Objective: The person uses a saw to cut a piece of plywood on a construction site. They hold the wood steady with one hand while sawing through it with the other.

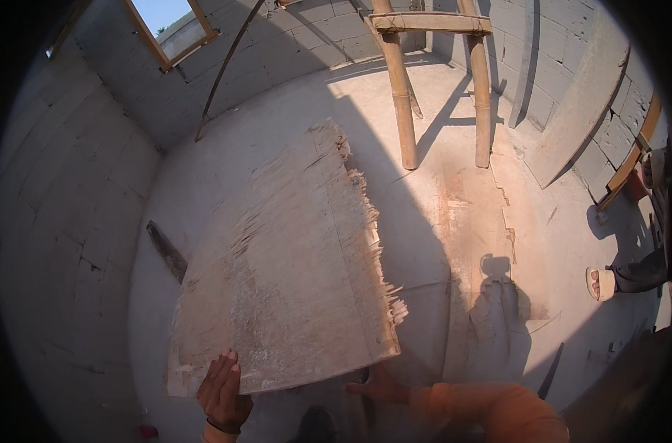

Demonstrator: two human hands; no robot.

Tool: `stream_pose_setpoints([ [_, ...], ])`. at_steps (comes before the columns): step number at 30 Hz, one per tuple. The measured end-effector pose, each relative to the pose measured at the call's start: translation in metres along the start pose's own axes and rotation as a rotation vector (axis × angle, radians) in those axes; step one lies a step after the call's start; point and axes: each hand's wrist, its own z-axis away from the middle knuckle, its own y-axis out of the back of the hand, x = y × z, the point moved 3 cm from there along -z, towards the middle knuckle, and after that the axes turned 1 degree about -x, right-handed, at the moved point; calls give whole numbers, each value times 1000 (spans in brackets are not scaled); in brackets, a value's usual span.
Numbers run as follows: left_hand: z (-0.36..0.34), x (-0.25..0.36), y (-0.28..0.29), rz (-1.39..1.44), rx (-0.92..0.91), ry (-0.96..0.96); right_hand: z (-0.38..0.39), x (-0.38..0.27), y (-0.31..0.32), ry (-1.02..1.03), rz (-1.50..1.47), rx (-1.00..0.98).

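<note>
My left hand (221, 387) has its fingers over the bottom edge of a weathered plywood sheet (277, 266), gripping it near the lower-left corner. Splinters stick out along the sheet's ragged right edge. My right hand (376, 385), below an orange sleeve, is at the underside of the sheet's lower-right part; its fingers are partly hidden in shadow, and I cannot tell what they hold.
Grey block walls (70, 184) surround the floor. A bamboo stand (408, 140), a leaning board (576, 125) and sheet pieces (469, 221) lie ahead and right. A dark plank (162, 247) is left. At right is another person's sandalled foot (598, 284).
</note>
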Motion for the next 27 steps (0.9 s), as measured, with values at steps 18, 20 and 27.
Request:
stream_pose_setpoints([
  [18,-65,26,-5,-7,-86,-46,-59,4,42,-87,-145,-6],
  [20,-53,37,-24,28,-104,-55,-67,44,36,-3,-46,78],
  [27,-31,44,-40,40,-120,6,-71,43,8,90,364,-16],
])
